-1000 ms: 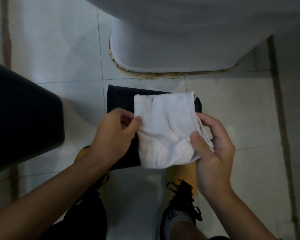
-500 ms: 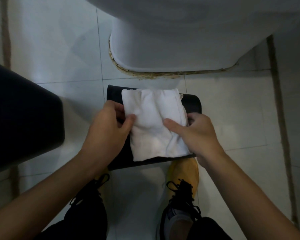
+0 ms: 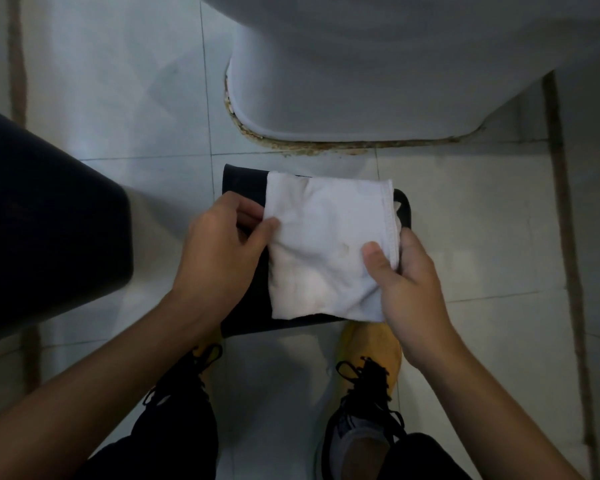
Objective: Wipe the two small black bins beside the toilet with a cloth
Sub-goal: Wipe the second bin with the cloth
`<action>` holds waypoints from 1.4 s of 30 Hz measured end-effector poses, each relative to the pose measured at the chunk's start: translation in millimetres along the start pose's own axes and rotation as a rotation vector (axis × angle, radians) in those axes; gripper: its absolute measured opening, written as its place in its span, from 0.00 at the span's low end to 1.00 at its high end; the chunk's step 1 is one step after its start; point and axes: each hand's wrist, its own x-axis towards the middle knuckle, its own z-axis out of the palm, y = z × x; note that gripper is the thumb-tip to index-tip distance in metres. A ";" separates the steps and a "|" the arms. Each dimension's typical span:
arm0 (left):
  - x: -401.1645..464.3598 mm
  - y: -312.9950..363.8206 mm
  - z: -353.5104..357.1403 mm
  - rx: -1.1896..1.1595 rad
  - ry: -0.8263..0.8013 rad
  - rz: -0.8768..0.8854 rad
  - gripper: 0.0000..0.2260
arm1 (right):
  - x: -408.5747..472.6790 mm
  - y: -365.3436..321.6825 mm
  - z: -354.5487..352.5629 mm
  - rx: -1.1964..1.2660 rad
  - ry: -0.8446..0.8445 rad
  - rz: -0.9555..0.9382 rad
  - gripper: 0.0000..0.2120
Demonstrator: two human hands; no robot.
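Observation:
A small black bin (image 3: 243, 183) stands on the floor tiles just in front of the toilet base, mostly covered by a folded white cloth (image 3: 326, 244). My left hand (image 3: 219, 251) pinches the cloth's left edge between thumb and fingers. My right hand (image 3: 409, 282) grips the cloth's right edge, thumb on top and fingers underneath. A second black bin (image 3: 45, 220), seen much larger, fills the left side of the view. Whether the cloth touches the small bin's top I cannot tell.
The white toilet base (image 3: 361, 81) with its stained seal stands right behind the small bin. My two feet in yellow and black shoes (image 3: 371, 362) are planted just below the bin. Pale floor tiles (image 3: 482, 237) spread to the right.
The cloth has been spread wider to the right over the bin. My right hand slid from the cloth's middle to its right edge and now grips it; my left hand keeps its pinch.

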 end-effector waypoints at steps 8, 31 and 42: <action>-2.7 -22.2 -17.2 -0.056 0.250 -0.007 0.14 | 11.1 -7.7 -12.7 0.387 -0.158 0.414 0.14; -18.1 55.6 17.3 -0.303 -0.237 0.118 0.08 | -20.0 -13.8 -4.6 -0.009 -0.068 -0.350 0.06; -20.4 34.9 10.4 -0.580 -0.169 -0.226 0.07 | -5.6 -6.0 -9.8 0.254 -0.002 -0.011 0.06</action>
